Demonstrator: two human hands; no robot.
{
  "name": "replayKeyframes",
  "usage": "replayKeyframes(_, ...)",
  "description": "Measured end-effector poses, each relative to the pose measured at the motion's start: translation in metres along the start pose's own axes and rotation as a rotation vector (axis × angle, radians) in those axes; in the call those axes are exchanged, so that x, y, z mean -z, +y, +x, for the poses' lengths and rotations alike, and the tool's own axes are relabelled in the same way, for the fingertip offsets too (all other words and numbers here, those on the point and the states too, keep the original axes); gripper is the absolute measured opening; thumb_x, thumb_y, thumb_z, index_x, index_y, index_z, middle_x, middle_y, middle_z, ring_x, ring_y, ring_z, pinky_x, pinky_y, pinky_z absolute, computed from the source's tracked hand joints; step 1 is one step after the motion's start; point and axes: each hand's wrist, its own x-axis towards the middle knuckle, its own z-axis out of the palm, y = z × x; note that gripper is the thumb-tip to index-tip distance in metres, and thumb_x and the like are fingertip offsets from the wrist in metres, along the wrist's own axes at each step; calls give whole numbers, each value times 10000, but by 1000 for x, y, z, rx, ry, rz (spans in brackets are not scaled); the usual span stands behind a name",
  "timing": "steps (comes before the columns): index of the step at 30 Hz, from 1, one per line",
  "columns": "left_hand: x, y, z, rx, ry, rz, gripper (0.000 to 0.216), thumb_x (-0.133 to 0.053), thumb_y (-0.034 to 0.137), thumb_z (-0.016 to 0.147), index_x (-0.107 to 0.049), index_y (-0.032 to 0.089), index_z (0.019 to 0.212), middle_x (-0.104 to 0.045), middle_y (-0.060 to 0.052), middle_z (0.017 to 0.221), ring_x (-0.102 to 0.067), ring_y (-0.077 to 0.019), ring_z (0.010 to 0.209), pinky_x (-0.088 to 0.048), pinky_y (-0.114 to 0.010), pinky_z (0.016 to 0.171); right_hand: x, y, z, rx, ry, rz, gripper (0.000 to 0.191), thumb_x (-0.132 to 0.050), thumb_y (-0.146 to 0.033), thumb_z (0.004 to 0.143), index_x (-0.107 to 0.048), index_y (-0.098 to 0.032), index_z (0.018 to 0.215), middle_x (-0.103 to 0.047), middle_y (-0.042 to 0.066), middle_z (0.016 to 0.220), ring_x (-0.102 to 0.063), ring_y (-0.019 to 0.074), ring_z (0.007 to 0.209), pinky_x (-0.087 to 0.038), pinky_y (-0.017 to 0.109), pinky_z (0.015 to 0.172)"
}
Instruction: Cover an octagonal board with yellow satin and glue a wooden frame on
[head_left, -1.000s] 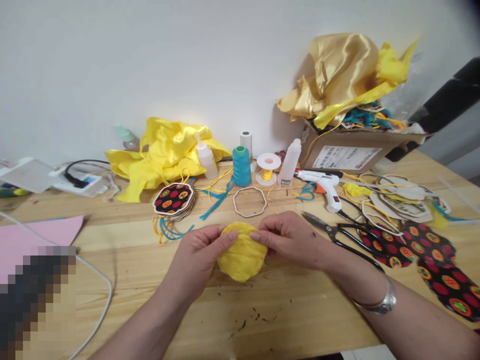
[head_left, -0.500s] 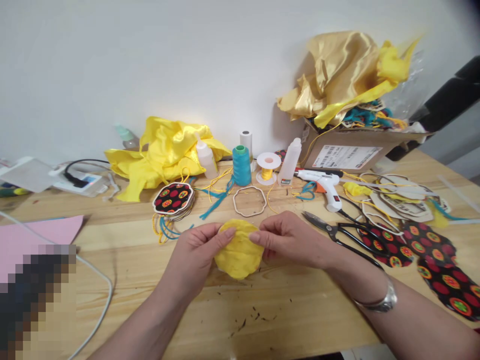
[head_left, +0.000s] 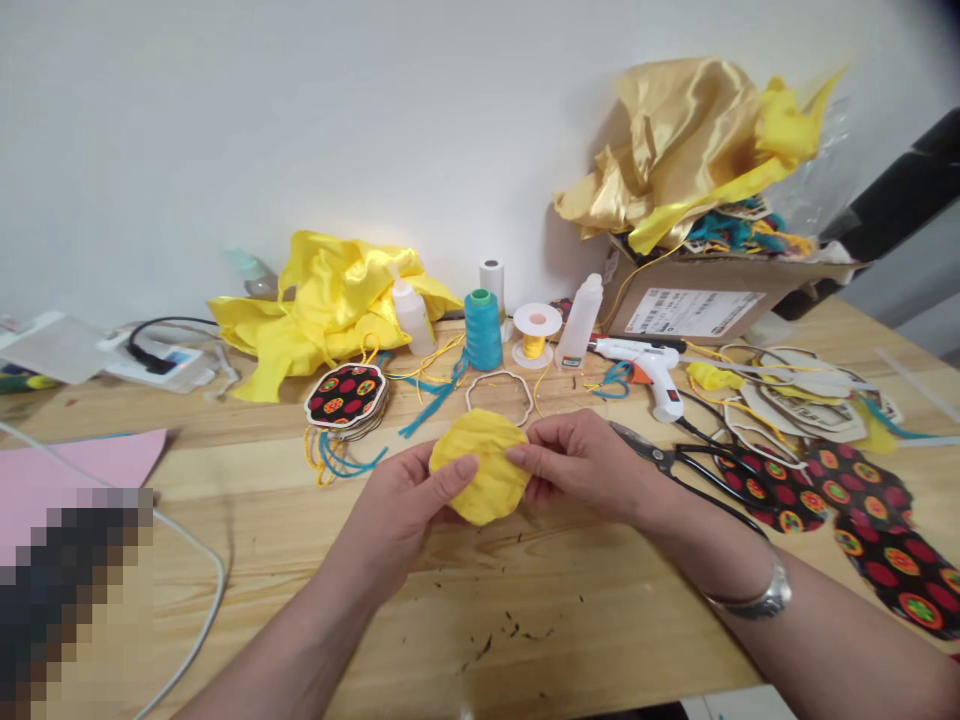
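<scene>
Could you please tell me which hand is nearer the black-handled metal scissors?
Right. The right hand is just left of the scissors; the left hand is farther left, gripping roundish yellow fabric.

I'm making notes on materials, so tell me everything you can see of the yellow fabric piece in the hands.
The yellow fabric piece is small and roughly round, with a slightly wavy edge. It looks like thin, soft cloth, its visible face creased. It appears tilted towards the camera, in front of the wooden tabletop. The left hand grips its left side, thumb on the face; the right hand pinches its right edge. Its back is hidden.
</scene>
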Motion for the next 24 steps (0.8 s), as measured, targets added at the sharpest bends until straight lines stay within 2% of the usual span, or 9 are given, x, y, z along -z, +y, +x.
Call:
replayKeyframes(4,-2,-1,-1,51,6,120,326,-763,291,668,-684,170,961,-738,-54,889,-666,-177,712,-517,-233,556,1,1,1,16,37,40,348,-537,-385,834,-537,-158,570,-593,-2,508,-543,92,458,-384,193,453)
replayKeyframes(9,-4,0,-4,44,31,152,243,-739,252,685,-678,173,907,-736,-28,815,-665,-148,639,-509,-215,537,0,1,1,-23,7,136,360,-563,-417,821,-545,-149,582,-605,3,523,-558,87,452,-396,187,449)
replayKeyframes(16,-1,0,-3,31,61,184,258,-741,285,680,-663,177,901,-726,-17,779,-663,-157,633,-526,-238,552,4,2,1,-96,-129,316,554,-487,-621,813,-639,-110,665,-670,59,606,-607,92,498,-451,183,472)
replayKeyframes(20,-2,1,-3,32,32,182,253,-737,267,686,-668,182,914,-729,-10,765,-658,-146,642,-520,-218,550,1,3,1,-141,-151,254,374,-661,-481,754,-640,-116,675,-654,27,578,-599,88,499,-463,175,479)
replayKeyframes(24,-4,2,-4,23,51,189,208,-742,232,669,-682,172,859,-733,-11,746,-653,-137,583,-508,-212,517,-2,4,1,-120,-161,261,315,-658,-404,778,-610,-122,645,-619,-8,538,-571,64,461,-450,156,456)
